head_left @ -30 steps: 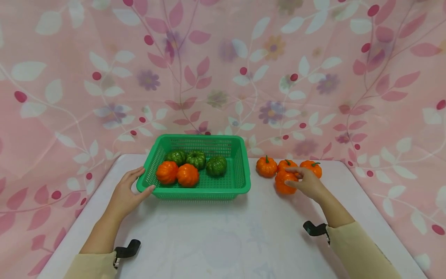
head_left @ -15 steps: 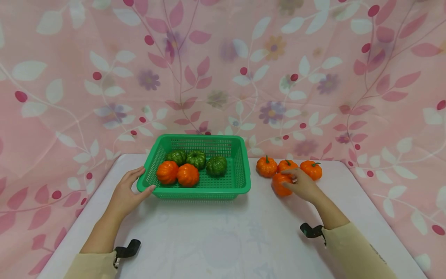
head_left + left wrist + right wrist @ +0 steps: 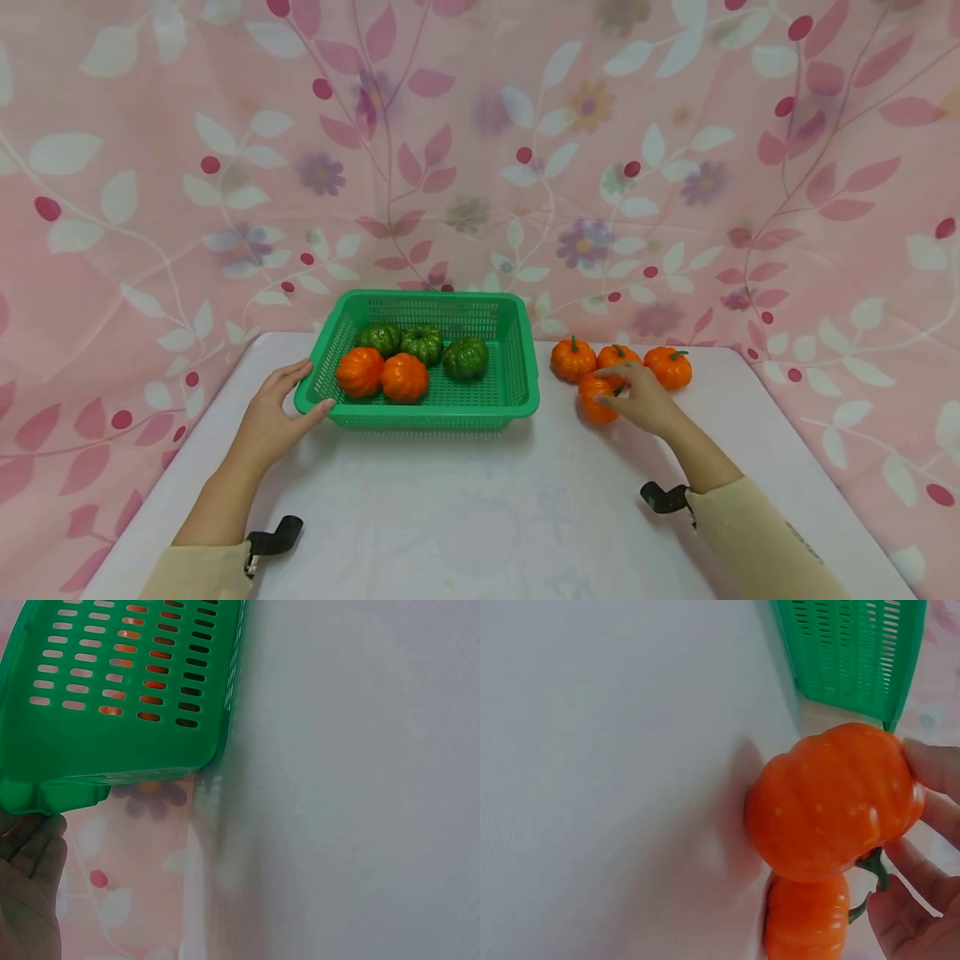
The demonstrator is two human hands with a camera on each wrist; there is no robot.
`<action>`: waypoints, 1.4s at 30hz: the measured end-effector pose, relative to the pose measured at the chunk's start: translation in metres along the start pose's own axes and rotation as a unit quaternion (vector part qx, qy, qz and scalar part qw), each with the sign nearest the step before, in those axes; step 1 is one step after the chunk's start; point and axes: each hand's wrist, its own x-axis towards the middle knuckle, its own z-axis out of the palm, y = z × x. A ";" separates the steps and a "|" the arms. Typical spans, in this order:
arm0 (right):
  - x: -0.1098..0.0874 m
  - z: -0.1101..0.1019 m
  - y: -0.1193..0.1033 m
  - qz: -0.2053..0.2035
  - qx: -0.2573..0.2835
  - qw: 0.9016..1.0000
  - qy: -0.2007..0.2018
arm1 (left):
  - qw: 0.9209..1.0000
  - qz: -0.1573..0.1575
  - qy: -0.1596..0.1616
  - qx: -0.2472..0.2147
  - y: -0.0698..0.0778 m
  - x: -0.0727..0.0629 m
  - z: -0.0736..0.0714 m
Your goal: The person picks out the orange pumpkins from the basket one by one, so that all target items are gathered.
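Note:
My right hand (image 3: 643,402) pinches a small orange pumpkin (image 3: 594,402) between thumb and fingers, in front of the other pumpkins. Its green stem (image 3: 874,866) points toward my palm in the right wrist view. My left hand (image 3: 273,421) rests at the left end of a green slotted basket (image 3: 442,410), its fairly straight fingers touching the rim. Inside the basket lie two orange pumpkins (image 3: 405,377) and three green pumpkins (image 3: 466,358). The left wrist view shows the basket's side wall (image 3: 112,742) and fingertips (image 3: 52,825) under its rim.
Three more orange pumpkins stand in a back row right of the basket: one on the left (image 3: 573,360), one in the middle (image 3: 617,355) partly hidden, one on the right (image 3: 667,368). A white-covered table (image 3: 450,500) lies beneath, with a floral curtain (image 3: 480,167) behind.
My right hand has moved a little left with the orange pumpkin, which has turned so that its stem shows. The left hand and basket have stayed put.

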 end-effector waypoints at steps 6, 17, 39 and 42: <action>-0.001 0.005 0.003 0.038 0.037 0.998 -0.015 | 1.000 0.004 -0.001 0.002 -0.003 0.001 0.002; 0.003 0.014 0.009 0.044 0.080 0.995 -0.027 | 1.000 0.002 0.000 0.007 -0.003 0.000 0.001; 0.014 0.023 0.006 0.020 0.022 0.999 -0.025 | 1.000 0.001 -0.002 0.000 -0.001 0.000 0.001; 0.014 0.026 0.005 0.025 0.021 0.999 -0.023 | 1.000 -0.002 -0.005 -0.002 -0.001 0.000 0.001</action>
